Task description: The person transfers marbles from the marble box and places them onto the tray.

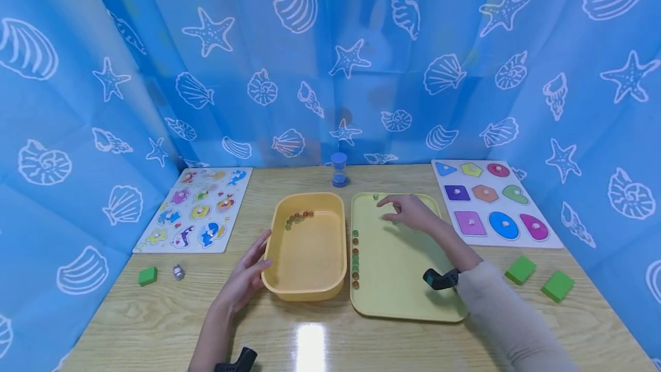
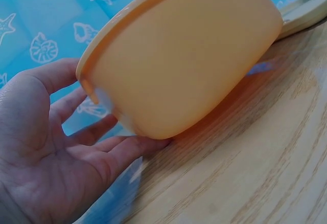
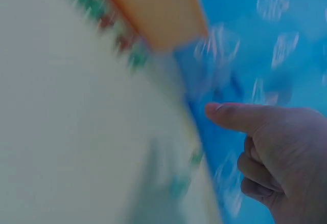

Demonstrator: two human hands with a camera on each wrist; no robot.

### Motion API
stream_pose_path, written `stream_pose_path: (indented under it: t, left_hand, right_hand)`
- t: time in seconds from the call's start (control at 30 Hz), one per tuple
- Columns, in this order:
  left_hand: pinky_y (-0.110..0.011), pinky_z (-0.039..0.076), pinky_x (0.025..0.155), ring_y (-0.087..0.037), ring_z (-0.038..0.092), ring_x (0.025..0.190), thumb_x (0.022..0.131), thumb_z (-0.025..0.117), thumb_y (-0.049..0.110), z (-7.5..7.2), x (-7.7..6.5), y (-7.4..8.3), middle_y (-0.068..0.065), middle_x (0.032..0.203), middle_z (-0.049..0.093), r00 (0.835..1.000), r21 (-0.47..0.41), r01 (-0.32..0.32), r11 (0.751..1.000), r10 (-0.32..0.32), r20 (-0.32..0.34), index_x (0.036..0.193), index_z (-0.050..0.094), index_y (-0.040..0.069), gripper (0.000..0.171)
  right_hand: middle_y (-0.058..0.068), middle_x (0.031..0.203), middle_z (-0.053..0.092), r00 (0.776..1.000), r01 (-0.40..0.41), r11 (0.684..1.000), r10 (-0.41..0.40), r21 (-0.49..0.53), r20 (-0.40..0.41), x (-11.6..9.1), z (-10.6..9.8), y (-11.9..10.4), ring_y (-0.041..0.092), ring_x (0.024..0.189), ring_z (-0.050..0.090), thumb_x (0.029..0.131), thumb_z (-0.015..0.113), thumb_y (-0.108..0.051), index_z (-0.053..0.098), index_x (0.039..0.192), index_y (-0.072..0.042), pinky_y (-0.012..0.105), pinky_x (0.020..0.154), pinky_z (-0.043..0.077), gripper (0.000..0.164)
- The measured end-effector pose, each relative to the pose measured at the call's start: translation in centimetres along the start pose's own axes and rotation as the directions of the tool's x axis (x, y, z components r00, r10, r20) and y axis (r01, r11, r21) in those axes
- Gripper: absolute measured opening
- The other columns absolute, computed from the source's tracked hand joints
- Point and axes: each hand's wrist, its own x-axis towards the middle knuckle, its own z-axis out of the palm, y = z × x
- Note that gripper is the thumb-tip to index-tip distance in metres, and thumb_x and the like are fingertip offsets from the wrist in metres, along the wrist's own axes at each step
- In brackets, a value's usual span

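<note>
Left hand (image 1: 248, 278) is holding the smooth, round-cornered orange basin (image 1: 304, 257) at its left side, thumb bearing on the rim, other fingers spreading along the outer wall. Right hand (image 1: 411, 212) is hovering over the far part of the flat yellow tray (image 1: 397, 280), forefinger reaching out, remaining fingers curling loosely, released, nothing showing in them. Glossy, translucent green and amber beads are lying in two places: a bent line (image 1: 296, 219) inside the basin's far-left corner, and a straight row (image 1: 355, 259) along the tray's left edge. Both vessels are standing on grained wood tabletop (image 1: 263, 332).
</note>
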Motion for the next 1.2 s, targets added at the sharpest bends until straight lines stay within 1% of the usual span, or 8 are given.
stream_pose_path:
  t: [0.13, 0.3, 0.53, 0.73, 0.87, 1.0, 1.1, 1.2]
  left_hand:
    - [-0.044, 0.046, 0.089, -0.038, 0.029, 0.127, 0.088, 0.049, 0.005, -0.1, -0.1, 0.0, -0.009, 0.150, 0.006, 1.000, 0.007, -0.014, 1.000, 0.014, 0.023, 0.142, 0.023, 0.027, 0.064]
    - [-0.043, 0.046, 0.089, -0.038, 0.030, 0.127, 0.088, 0.048, 0.004, -0.3, -0.2, 0.1, -0.009, 0.150, 0.007, 0.999, 0.007, -0.027, 1.000, 0.027, 0.020, 0.142, 0.023, 0.025, 0.064]
    - [-0.045, 0.045, 0.091, -0.037, 0.028, 0.128, 0.089, 0.047, 0.005, -0.3, 0.0, 0.4, -0.008, 0.150, 0.008, 0.999, 0.009, -0.026, 1.000, 0.026, 0.042, 0.142, 0.022, 0.026, 0.063]
    - [-0.044, 0.045, 0.091, -0.038, 0.025, 0.129, 0.090, 0.046, 0.003, -0.1, -0.2, 0.7, -0.008, 0.150, 0.007, 0.998, 0.006, -0.015, 1.000, 0.014, 0.053, 0.143, 0.021, 0.025, 0.062]
    - [-0.044, 0.043, 0.093, -0.037, 0.021, 0.131, 0.090, 0.045, 0.004, 0.3, -0.4, 1.1, -0.008, 0.151, 0.005, 0.997, 0.013, -0.006, 1.000, 0.005, 0.072, 0.144, 0.018, 0.025, 0.063]
    - [-0.044, 0.044, 0.092, -0.037, 0.023, 0.130, 0.090, 0.044, 0.003, 0.6, -0.5, 1.2, -0.009, 0.150, 0.003, 0.997, 0.030, -0.013, 0.999, 0.011, 0.078, 0.144, 0.015, 0.023, 0.064]
    - [-0.043, 0.045, 0.091, -0.037, 0.025, 0.129, 0.091, 0.044, 0.003, 0.6, -0.5, 1.0, -0.009, 0.150, 0.003, 0.997, 0.027, -0.014, 1.000, 0.012, 0.073, 0.144, 0.016, 0.023, 0.064]
    - [-0.043, 0.045, 0.090, -0.037, 0.027, 0.128, 0.090, 0.045, 0.003, 0.2, -0.4, 0.7, -0.008, 0.151, 0.004, 0.998, 0.014, -0.017, 1.000, 0.016, 0.061, 0.144, 0.018, 0.024, 0.063]
  right_hand:
    - [-0.005, 0.049, 0.031, 0.995, 0.097, 0.995, -0.097, 0.035, 0.005, 3.3, 0.0, -4.9, 0.009, 0.043, 0.026, 0.082, 0.064, -0.024, 0.066, 0.106, -0.015, 0.023, 0.042, 0.024, 0.025]
    - [-0.006, 0.053, 0.037, 0.969, 0.221, 0.975, -0.223, 0.035, 0.107, 8.1, 1.8, -10.9, 0.009, 0.046, 0.030, 0.084, 0.060, -0.030, 0.067, 0.104, -0.018, 0.021, 0.043, 0.025, 0.024]
    - [0.001, 0.064, 0.052, 0.935, 0.264, 0.965, -0.254, -0.006, 0.246, 12.4, 6.1, -14.3, 0.012, 0.055, 0.042, 0.083, 0.064, -0.021, 0.068, 0.101, -0.017, 0.020, 0.051, 0.034, 0.020]
    - [-0.008, 0.100, 0.065, 0.927, 0.249, 0.965, -0.212, -0.084, 0.308, 13.3, 9.4, -14.4, 0.008, 0.093, 0.058, 0.081, 0.066, -0.021, 0.068, 0.101, -0.018, 0.017, 0.084, 0.046, 0.020]
    - [-0.009, 0.098, 0.066, 0.931, 0.246, 0.960, -0.196, -0.135, 0.308, 13.2, 10.4, -14.1, 0.008, 0.096, 0.058, 0.078, 0.068, -0.023, 0.068, 0.096, -0.019, 0.019, 0.087, 0.045, 0.018]
    - [-0.008, 0.092, 0.065, 0.939, 0.240, 0.968, -0.211, -0.076, 0.271, 12.5, 9.5, -14.3, 0.009, 0.087, 0.057, 0.079, 0.067, -0.022, 0.069, 0.094, -0.018, 0.018, 0.080, 0.045, 0.015]
    - [-0.002, 0.076, 0.061, 0.945, 0.232, 0.973, -0.230, 0.016, 0.233, 11.5, 7.3, -14.5, 0.011, 0.067, 0.050, 0.081, 0.065, -0.021, 0.068, 0.095, -0.017, 0.020, 0.063, 0.043, 0.015]
    - [-0.001, 0.059, 0.047, 0.953, 0.226, 0.972, -0.234, 0.067, 0.190, 10.1, 4.8, -13.9, 0.012, 0.052, 0.037, 0.083, 0.063, -0.025, 0.067, 0.097, -0.018, 0.022, 0.049, 0.032, 0.017]
